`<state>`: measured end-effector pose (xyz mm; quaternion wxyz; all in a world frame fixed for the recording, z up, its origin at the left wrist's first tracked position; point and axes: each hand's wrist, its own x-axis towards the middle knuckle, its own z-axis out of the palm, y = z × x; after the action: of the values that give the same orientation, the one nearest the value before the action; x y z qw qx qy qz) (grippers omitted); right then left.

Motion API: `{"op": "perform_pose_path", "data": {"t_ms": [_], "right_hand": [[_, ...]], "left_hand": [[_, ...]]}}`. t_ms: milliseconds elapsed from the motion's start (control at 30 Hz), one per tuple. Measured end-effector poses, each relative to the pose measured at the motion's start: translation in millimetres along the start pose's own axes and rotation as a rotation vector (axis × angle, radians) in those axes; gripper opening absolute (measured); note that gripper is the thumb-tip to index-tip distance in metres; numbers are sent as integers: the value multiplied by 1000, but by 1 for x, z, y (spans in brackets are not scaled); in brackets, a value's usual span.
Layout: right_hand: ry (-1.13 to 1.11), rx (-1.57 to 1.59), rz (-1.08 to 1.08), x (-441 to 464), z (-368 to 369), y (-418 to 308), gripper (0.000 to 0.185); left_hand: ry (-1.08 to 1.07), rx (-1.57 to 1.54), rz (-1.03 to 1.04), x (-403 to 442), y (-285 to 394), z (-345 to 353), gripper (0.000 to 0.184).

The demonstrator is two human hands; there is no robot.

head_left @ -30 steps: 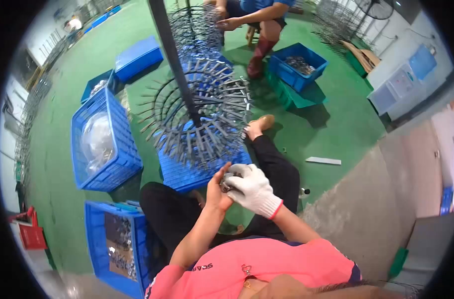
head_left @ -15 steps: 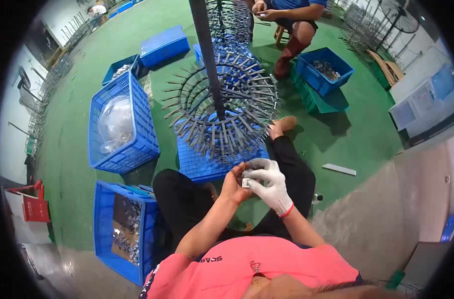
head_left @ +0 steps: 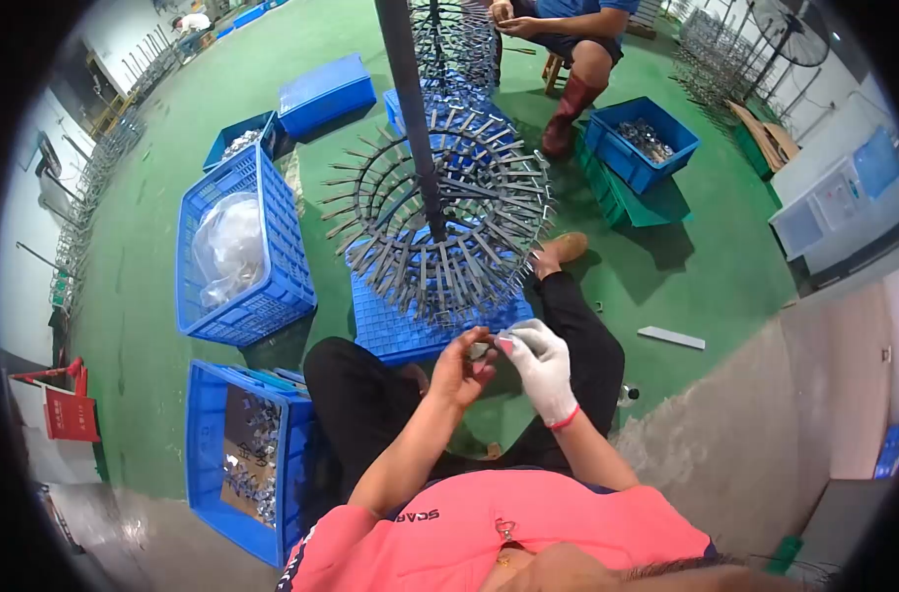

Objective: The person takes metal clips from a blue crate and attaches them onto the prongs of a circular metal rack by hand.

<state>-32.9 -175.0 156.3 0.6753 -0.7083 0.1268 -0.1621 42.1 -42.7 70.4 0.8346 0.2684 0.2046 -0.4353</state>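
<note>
Near the rack (head_left: 443,264), my left hand (head_left: 461,369) loosely cups small pieces (head_left: 480,349), likely light, stiff, best edge-pinched; whether my right hand (head_left: 541,371) holds any, I can't tell.

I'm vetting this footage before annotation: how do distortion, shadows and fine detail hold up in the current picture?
Head view: strong fisheye bending, with blacked-out corners; head view: a dark shadow on the green floor below the blue bin at upper right; head view: whatever sits at the fingertips of the bare left hand and gloved right hand is too small to identify.
</note>
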Motion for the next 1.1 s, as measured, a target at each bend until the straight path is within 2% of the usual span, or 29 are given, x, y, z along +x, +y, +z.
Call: {"op": "perform_pose_path", "data": {"t_ms": [33, 100, 200, 300, 400, 500, 567, 633, 667, 767, 800, 900, 1033, 1100], "right_hand": [[-42, 98, 124, 2, -6, -2, 15], [-286, 310, 395, 9, -23, 13, 18], [-360, 409, 622, 9, -20, 15, 20], [-378, 559, 652, 7, -13, 23, 19], [-353, 415, 609, 9, -14, 14, 23], [-222, 28, 98, 11, -23, 11, 29], [-143, -218, -27, 14, -30, -3, 27], [-113, -475, -189, 21, -32, -11, 23], [-27, -551, -244, 24, -29, -14, 17], [40, -760, -367, 31, -24, -13, 13], [74, -793, -385, 32, -21, -13, 12], [176, -767, -354, 38, -16, 1, 12], [224, -730, -421, 44, -11, 9, 13], [224, -738, -429, 47, -9, 12, 13]], "left_hand": [[-69, 131, 98, -17, 11, 15, 20], [17, 447, 151, -38, 26, 35, 24], [-55, 772, 133, -50, 41, 51, 21], [-72, 853, 173, -49, 41, 53, 20], [32, 873, 279, -43, 38, 51, 19], [115, 1029, 430, -38, 39, 55, 18], [166, 1201, 574, -33, 35, 60, 18], [162, 1225, 615, -29, 31, 66, 18], [161, 1237, 638, -27, 30, 69, 19], [199, 1126, 623, -18, 28, 70, 15], [238, 986, 469, -21, 29, 74, 17], [83, 360, 118, -6, 34, 57, 22], [126, 251, 160, 13, 32, 51, 27], [223, 241, 226, 19, 28, 59, 25]]}}
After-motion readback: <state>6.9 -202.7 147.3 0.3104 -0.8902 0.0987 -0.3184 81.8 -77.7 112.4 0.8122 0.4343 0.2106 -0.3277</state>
